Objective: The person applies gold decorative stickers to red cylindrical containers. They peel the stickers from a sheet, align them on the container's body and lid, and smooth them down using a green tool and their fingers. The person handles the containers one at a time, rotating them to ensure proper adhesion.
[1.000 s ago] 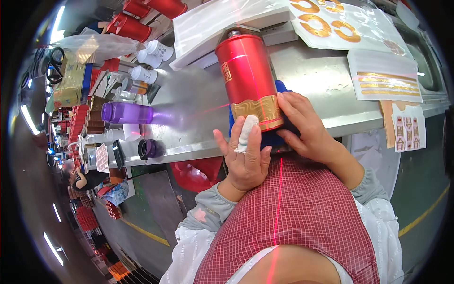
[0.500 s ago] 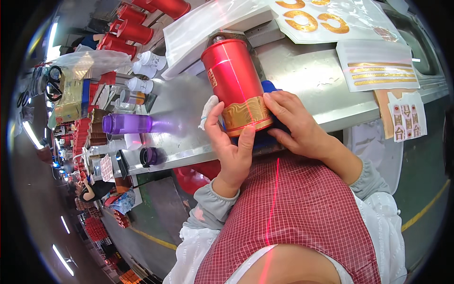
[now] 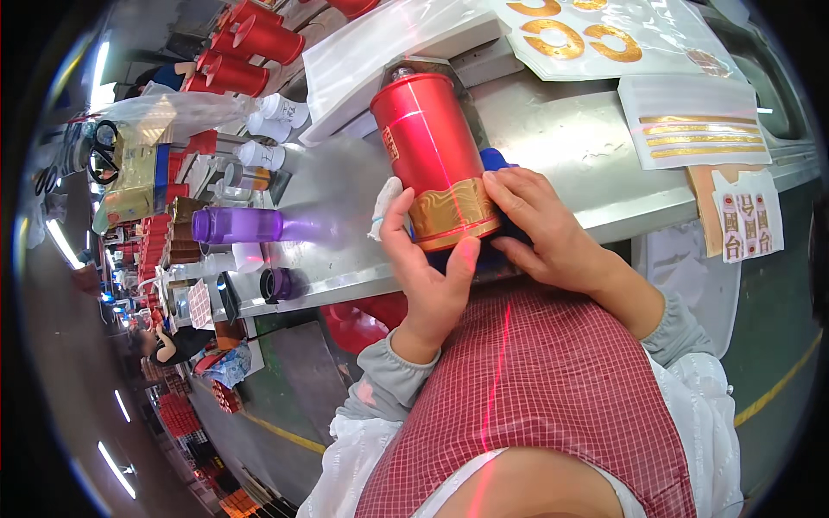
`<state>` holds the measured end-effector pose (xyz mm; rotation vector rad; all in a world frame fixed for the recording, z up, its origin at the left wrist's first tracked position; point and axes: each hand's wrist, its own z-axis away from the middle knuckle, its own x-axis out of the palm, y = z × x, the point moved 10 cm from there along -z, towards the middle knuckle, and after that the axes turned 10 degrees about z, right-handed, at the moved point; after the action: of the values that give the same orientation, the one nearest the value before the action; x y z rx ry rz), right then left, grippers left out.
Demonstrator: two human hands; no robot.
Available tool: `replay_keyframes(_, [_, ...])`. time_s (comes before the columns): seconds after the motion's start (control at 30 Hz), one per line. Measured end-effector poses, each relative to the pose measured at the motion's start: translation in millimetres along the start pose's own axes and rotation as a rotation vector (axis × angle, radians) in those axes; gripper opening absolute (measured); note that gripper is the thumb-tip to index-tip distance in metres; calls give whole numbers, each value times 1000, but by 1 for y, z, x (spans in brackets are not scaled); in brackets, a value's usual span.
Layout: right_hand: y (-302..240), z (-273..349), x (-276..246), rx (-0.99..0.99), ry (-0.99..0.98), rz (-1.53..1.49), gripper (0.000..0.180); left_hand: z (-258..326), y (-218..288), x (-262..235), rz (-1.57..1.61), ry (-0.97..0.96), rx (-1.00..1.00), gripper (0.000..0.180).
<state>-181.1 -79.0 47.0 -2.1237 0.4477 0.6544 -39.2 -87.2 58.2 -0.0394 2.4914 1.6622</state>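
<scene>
A glossy red bottle (image 3: 429, 134) lies tilted on a dark and blue holder, its base toward me. Around its lower end runs a gold patterned band (image 3: 452, 207). My left hand (image 3: 425, 289) closes on the left of the base, thumb on the lower rim near the band, and one finger carries a white wrap (image 3: 386, 204). On the other side my right hand (image 3: 548, 226) grips the bottle, thumb and fingers at the band's right edge. A small gold print shows on the bottle's left flank. The holder is mostly hidden behind bottle and hands.
On the metal table, a purple bottle (image 3: 237, 225) and white containers (image 3: 262, 156) stand to the left. Sheets of gold ring stickers (image 3: 553, 39) and gold strips (image 3: 701, 136) lie at the right. More red bottles (image 3: 268, 39) stand far left. A person (image 3: 177, 345) works in the background.
My left thumb has shifted slightly right along the bottle's lower rim. The right hand keeps its hold and the bottle stays in place; the view has shifted a little.
</scene>
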Motion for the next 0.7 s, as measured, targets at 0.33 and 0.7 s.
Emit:
replay_keyframes(0.33, [14,2,-28,146,88,-236,60,4,-9,-8,269,88,-80,66])
replay_keyframes(0.7, [24,-6,-11,376,-191,-539,27,9,9,-3,-298,-65,160,56])
